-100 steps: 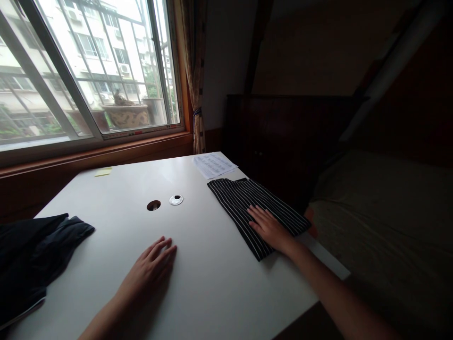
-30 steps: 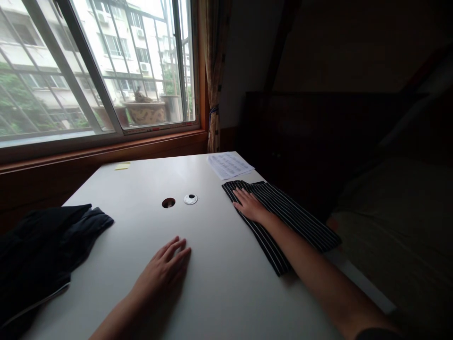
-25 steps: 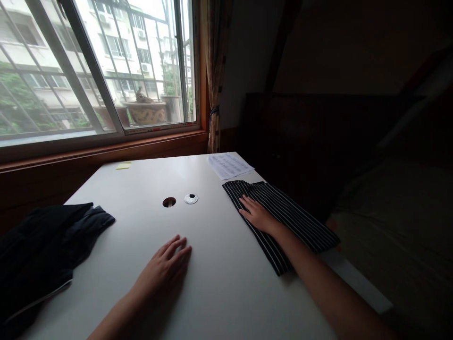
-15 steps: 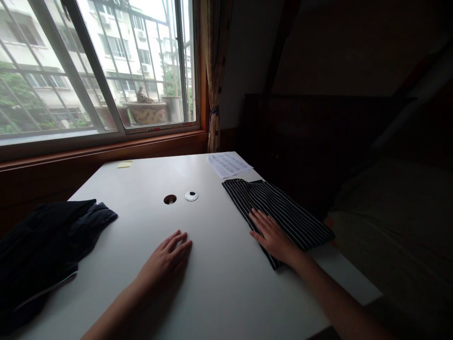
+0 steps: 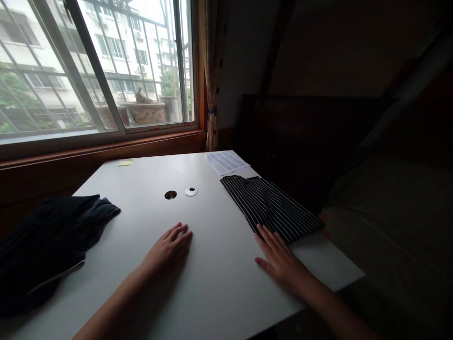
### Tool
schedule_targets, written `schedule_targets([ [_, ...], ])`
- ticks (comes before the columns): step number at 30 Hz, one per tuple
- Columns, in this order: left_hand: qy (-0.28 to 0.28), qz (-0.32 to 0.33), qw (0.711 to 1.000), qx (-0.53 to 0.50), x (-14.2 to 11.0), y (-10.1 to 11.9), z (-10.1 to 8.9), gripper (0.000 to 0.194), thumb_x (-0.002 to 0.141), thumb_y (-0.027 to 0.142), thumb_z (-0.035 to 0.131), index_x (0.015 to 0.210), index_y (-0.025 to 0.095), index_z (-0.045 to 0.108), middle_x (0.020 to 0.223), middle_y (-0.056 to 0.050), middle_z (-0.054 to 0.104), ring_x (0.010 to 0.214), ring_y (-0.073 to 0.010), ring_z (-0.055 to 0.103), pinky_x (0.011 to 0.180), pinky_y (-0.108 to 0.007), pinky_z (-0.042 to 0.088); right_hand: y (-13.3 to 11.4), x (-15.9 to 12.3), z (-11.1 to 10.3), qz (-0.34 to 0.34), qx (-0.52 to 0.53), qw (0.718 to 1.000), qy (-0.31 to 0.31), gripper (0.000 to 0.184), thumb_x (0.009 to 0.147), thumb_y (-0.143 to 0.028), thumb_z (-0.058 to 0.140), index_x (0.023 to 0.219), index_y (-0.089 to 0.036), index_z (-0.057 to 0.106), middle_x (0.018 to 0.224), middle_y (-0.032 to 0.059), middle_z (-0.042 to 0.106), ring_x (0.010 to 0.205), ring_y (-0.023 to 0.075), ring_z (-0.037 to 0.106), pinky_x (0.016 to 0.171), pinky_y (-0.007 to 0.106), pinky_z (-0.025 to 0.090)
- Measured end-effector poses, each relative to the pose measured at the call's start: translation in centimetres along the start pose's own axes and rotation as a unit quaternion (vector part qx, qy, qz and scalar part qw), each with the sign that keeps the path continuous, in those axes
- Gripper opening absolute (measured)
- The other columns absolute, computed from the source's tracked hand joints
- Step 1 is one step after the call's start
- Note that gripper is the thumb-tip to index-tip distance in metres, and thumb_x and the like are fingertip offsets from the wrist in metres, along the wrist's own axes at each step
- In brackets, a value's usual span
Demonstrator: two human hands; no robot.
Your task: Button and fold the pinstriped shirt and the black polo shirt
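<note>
A black garment with thin white stripes [image 5: 269, 203] lies flat on the right side of the white table [image 5: 212, 278]. On its near end rests my right hand [image 5: 283, 264], palm down, fingers stretched forward and thumb apart; the near left corner of the garment is hidden beneath it. My left hand [image 5: 168, 248] lies low over the middle of the tabletop, fingers extended and slightly bent, holding nothing. To its left a crumpled dark garment [image 5: 53, 241] with a pale edge strip spreads across the table.
Printed papers [image 5: 226, 163] lie at the far right corner of the table. A yellow note [image 5: 125, 162] is near the far left edge. A round cable hole [image 5: 170, 195] and its white cover [image 5: 191, 191] sit mid-table. Behind stands a barred window [image 5: 141, 61] with a curtain [image 5: 211, 94].
My right hand has slid toward me over the striped garment, to its near end. My left hand has hardly moved. The view has shifted slightly.
</note>
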State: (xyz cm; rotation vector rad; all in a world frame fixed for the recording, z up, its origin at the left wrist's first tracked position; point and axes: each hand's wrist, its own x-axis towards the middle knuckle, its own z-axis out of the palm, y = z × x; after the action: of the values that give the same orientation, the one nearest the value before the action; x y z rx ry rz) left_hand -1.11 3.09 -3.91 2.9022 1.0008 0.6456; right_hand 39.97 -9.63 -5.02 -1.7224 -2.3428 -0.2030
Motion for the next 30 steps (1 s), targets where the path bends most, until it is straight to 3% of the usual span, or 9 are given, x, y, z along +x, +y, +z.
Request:
schedule_targets([
  [4, -0.007, -0.004, 1.0, -0.008, -0.1, 0.1, -0.2, 0.044, 0.099, 0.029, 0.051, 0.143, 0.028, 0.053, 0.146, -0.009, 0.055, 0.14, -0.0294, 0.046, 0.111, -0.048, 0.048, -0.9, -1.7, -0.6, 0.001, 0.0, 1.0, 0.012, 0.073, 0.097, -0.059, 0.046, 0.161, -0.033, 0.02, 0.165, 0.0048, 0.024, 0.148, 0.0329, 0.031, 0.114, 0.056, 0.039],
  [8, -0.012, -0.004, 1.0, -0.017, -0.1, 0.1, -0.2, 0.044, 0.099, 0.028, 0.051, 0.142, 0.027, 0.053, 0.146, -0.01, 0.055, 0.141, -0.0294, 0.045, 0.112, -0.049, 0.046, -1.9, -1.1, -2.3, 0.016, 0.028, 0.999, 0.029, 0.06, 0.097, -0.052, 0.05, 0.154, -0.036, 0.038, 0.145, 0.0056, 0.057, 0.126, 0.033, 0.057, 0.103, 0.054, 0.049],
  [11, -0.018, -0.003, 1.0, -0.014, -0.1, 0.0, -0.3, 0.044, 0.099, 0.028, 0.051, 0.142, 0.026, 0.053, 0.146, -0.01, 0.054, 0.141, -0.0297, 0.045, 0.112, -0.05, 0.047, -3.1, 1.2, -3.7, 0.021, 0.051, 0.997, 0.051, 0.052, 0.1, -0.043, 0.046, 0.151, -0.034, 0.043, 0.129, 0.0072, 0.067, 0.113, 0.0307, 0.063, 0.1, 0.053, 0.049],
  [16, -0.034, 0.019, 0.999, -0.016, -0.3, -0.4, -1.0, 0.038, 0.101, 0.026, 0.047, 0.137, 0.026, 0.058, 0.142, -0.009, 0.059, 0.137, -0.0274, 0.049, 0.109, -0.046, 0.05, -5.7, 7.6, -4.6, -0.026, 0.087, 0.992, 0.082, 0.04, 0.101, -0.035, 0.044, 0.138, -0.029, 0.057, 0.128, 0.0082, 0.067, 0.114, 0.029, 0.062, 0.102, 0.05, 0.046],
  [19, -0.022, -0.007, 1.0, -0.002, -0.5, -0.7, -2.0, 0.036, 0.101, 0.026, 0.045, 0.134, 0.028, 0.059, 0.137, -0.006, 0.062, 0.132, -0.0256, 0.054, 0.106, -0.046, 0.052, -7.3, 11.8, -3.7, -0.052, 0.108, 0.99, 0.074, 0.038, 0.099, -0.033, 0.048, 0.135, -0.026, 0.058, 0.129, 0.0091, 0.065, 0.115, 0.0285, 0.06, 0.101, 0.048, 0.047],
  [23, 0.059, -0.083, 0.994, 0.05, -0.9, -2.4, -4.1, 0.032, 0.099, 0.025, 0.047, 0.127, 0.025, 0.064, 0.134, -0.006, 0.063, 0.138, -0.0286, 0.046, 0.11, -0.05, 0.047, -8.5, 15.8, -0.8, -0.051, 0.131, 0.987, 0.082, 0.036, 0.097, -0.03, 0.053, 0.132, -0.024, 0.059, 0.129, 0.0093, 0.063, 0.115, 0.0272, 0.058, 0.103, 0.046, 0.046],
  [26, 0.13, -0.147, 0.974, 0.11, -1.8, -5.2, -6.4, 0.031, 0.097, 0.025, 0.049, 0.123, 0.024, 0.066, 0.134, -0.008, 0.063, 0.14, -0.0299, 0.043, 0.112, -0.051, 0.043, -8.6, 17.0, 1.7, -0.042, 0.154, 0.982, 0.103, 0.034, 0.095, -0.024, 0.054, 0.128, -0.022, 0.062, 0.124, 0.0102, 0.064, 0.113, 0.0273, 0.057, 0.101, 0.046, 0.047],
  [30, 0.218, -0.257, 0.923, 0.187, -5.0, -9.7, -10.1, 0.032, 0.095, 0.03, 0.05, 0.121, 0.02, 0.066, 0.131, -0.011, 0.063, 0.139, -0.0309, 0.042, 0.117, -0.049, 0.035, -8.0, 17.1, 3.2, -0.045, 0.199, 0.971, 0.126, 0.033, 0.093, -0.018, 0.054, 0.124, -0.022, 0.064, 0.117, 0.009, 0.065, 0.109, 0.0264, 0.057, 0.101, 0.045, 0.047],
])
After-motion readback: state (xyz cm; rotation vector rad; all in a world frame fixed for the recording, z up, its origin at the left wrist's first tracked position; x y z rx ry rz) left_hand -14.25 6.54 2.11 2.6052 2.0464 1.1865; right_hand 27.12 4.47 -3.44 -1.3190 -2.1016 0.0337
